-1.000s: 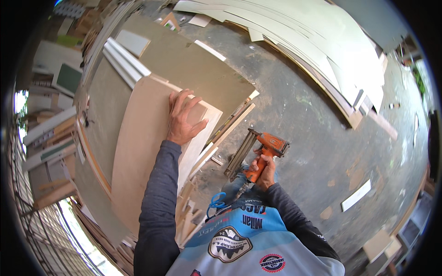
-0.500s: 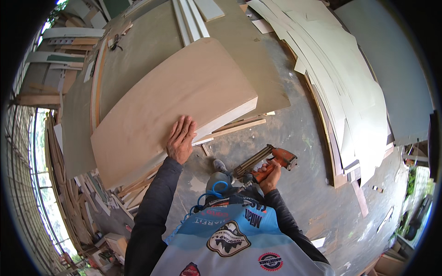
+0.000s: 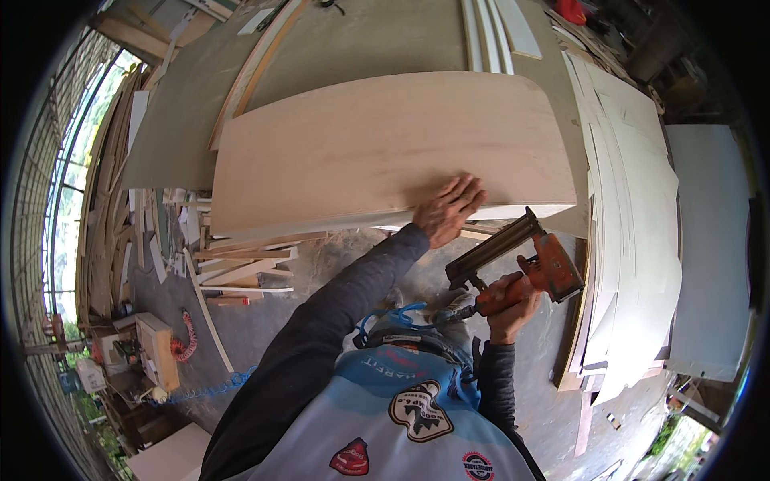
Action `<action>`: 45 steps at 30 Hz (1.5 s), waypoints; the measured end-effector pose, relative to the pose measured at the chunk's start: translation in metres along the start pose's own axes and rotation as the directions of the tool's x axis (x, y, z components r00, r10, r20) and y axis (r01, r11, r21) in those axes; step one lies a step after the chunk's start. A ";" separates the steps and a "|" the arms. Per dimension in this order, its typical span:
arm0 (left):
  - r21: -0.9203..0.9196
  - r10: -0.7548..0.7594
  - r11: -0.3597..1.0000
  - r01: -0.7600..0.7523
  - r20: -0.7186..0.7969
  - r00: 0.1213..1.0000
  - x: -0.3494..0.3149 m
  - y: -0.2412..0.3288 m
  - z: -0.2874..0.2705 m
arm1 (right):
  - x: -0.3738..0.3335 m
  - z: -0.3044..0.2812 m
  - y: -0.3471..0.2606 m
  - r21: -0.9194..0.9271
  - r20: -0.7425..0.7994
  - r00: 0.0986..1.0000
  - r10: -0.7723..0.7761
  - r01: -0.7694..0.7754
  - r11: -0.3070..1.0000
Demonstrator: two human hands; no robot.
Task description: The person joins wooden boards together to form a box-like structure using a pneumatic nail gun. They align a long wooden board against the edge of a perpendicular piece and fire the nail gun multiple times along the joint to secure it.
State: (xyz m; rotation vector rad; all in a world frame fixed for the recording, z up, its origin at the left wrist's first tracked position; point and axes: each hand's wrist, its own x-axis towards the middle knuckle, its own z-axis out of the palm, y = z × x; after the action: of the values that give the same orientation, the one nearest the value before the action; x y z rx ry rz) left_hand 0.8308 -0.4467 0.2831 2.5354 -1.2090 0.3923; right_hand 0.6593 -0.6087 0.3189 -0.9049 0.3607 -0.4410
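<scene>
Pale wooden panel [image 3: 385, 144] along the worktable's [image 3: 361, 44] near edge, left hand [image 3: 447, 212] laid flat and loose on it, right hand [image 3: 513, 311] clenched around an orange nail gun [image 3: 556, 266], near the panel's right corner.

On the desk [image 3: 361, 40] we see white strips [image 3: 487, 36] and a long wooden strip [image 3: 255, 68]. To the desk's right we have stacked pale sheets [image 3: 638, 208]; to its left, long brown boards [image 3: 108, 216]; on its near side, jumbled wood offcuts [image 3: 241, 273].
</scene>
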 end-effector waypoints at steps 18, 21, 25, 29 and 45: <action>0.025 0.061 0.998 -0.062 0.047 0.997 0.006 -0.001 0.006 | 0.023 0.028 -0.040 -0.383 -0.168 0.985 0.023 -0.087 0.920; -0.066 0.055 0.997 -0.051 0.062 0.997 0.002 -0.003 0.001 | 0.021 0.027 -0.037 -0.360 -0.184 0.983 0.026 -0.092 0.928; -0.040 0.069 0.997 -0.065 0.109 0.992 0.001 -0.010 -0.005 | 0.022 0.028 -0.042 -0.363 -0.181 0.979 0.097 -0.158 0.918; -0.037 0.016 0.999 -0.007 0.259 0.966 0.030 0.002 -0.021 | 0.028 0.015 -0.033 -0.305 -0.153 0.982 0.108 -0.150 0.941; -0.217 0.255 0.949 -0.229 0.102 0.961 0.115 0.003 0.015 | 0.029 -0.076 -0.018 0.247 -0.115 0.980 0.160 -0.128 0.961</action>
State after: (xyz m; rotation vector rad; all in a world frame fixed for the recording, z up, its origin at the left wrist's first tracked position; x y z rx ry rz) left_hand 0.9002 -0.5356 0.3123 2.2743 -1.5332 0.1494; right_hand 0.6436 -0.6843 0.2871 -0.6113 0.4829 -0.4015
